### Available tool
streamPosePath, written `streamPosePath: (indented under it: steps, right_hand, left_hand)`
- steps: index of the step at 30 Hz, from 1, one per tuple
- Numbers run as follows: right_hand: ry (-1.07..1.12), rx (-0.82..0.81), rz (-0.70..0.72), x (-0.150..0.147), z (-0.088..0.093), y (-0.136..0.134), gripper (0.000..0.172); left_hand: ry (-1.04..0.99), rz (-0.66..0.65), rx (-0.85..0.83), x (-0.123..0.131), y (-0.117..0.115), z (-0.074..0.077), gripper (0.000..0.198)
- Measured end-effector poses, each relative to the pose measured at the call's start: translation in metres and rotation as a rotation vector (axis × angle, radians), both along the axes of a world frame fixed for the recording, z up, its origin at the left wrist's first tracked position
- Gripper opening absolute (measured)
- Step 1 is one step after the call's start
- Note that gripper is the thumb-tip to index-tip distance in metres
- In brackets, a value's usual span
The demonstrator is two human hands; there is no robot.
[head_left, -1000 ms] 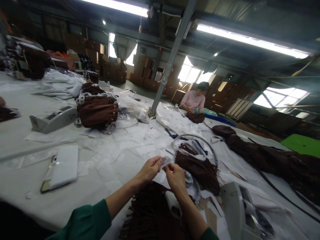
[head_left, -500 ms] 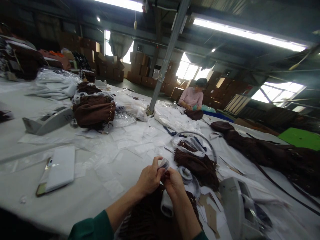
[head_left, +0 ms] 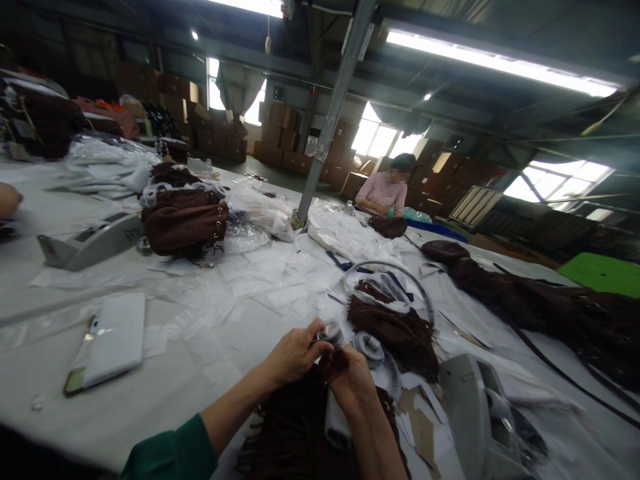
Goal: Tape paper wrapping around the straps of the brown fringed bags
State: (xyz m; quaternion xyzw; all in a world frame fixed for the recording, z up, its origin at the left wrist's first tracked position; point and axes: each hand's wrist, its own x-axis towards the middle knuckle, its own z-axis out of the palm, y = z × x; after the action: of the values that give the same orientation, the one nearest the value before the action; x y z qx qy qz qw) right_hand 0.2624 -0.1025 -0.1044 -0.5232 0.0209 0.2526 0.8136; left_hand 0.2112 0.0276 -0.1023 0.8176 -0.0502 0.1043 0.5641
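Note:
My left hand is closed, thumb and fingers pinching a small roundish piece wrapped in clear plastic. Against its lower side, my right hand has its fingers bent and closed; they hide most of what they grip. Below both hands lies a dark brown fringed bag, partly covered by my forearms. A white wrapped roll rests on that bag beside my right wrist. Just beyond my right hand is a coil in whitish wrapping, next to another brown fringed bag.
Tape dispensers stand at right and left. A brown bag, a white packet and loose plastic sleeves lie on the table. A metal post rises mid-table. A co-worker sits opposite; another person's hand shows at left.
My hands have shifted slightly lower, and the wrapped piece has turned between my fingers. Another person's hand has come into view at the left edge.

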Motion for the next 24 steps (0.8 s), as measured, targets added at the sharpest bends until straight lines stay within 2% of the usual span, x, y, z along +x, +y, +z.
streamPosePath:
  steps: [4, 7, 9, 11, 12, 14, 16, 19, 24]
  right_hand:
    - [-0.021, -0.011, 0.009, -0.007, -0.004, -0.004, 0.022]
    - [-0.052, -0.163, -0.051, -0.007, -0.002, -0.013, 0.039]
    - [-0.202, -0.314, -0.168, -0.003, 0.004, -0.022, 0.047]
    - [-0.476, -0.474, -0.241, 0.003, 0.014, -0.028, 0.052]
    - [-0.624, -0.547, -0.216, 0.005, 0.019, -0.029, 0.053]
    - [-0.855, -0.661, -0.075, 0.009, 0.027, -0.026, 0.054]
    - [-0.972, -0.721, 0.033, 0.01, 0.029, -0.019, 0.051]
    - [-0.999, -0.726, 0.002, 0.008, 0.024, -0.008, 0.044]
    - [-0.712, -0.517, 0.003, 0.005, 0.015, 0.004, 0.042]
  left_hand:
    - [0.012, 0.011, -0.078, 0.007, 0.002, -0.004, 0.015]
    - [0.117, -0.033, -0.236, 0.01, 0.01, -0.008, 0.024]
    - [0.193, -0.098, -0.302, 0.011, 0.015, -0.008, 0.027]
    - [0.219, -0.183, -0.31, 0.01, 0.017, -0.005, 0.027]
    - [0.215, -0.228, -0.311, 0.01, 0.017, -0.002, 0.026]
    - [0.193, -0.296, -0.338, 0.011, 0.014, 0.003, 0.024]
    - [0.17, -0.345, -0.382, 0.011, 0.011, 0.007, 0.023]
    - [0.182, -0.379, -0.425, 0.012, 0.01, 0.007, 0.026]
    - [0.293, -0.359, -0.472, 0.013, 0.013, 0.002, 0.039]
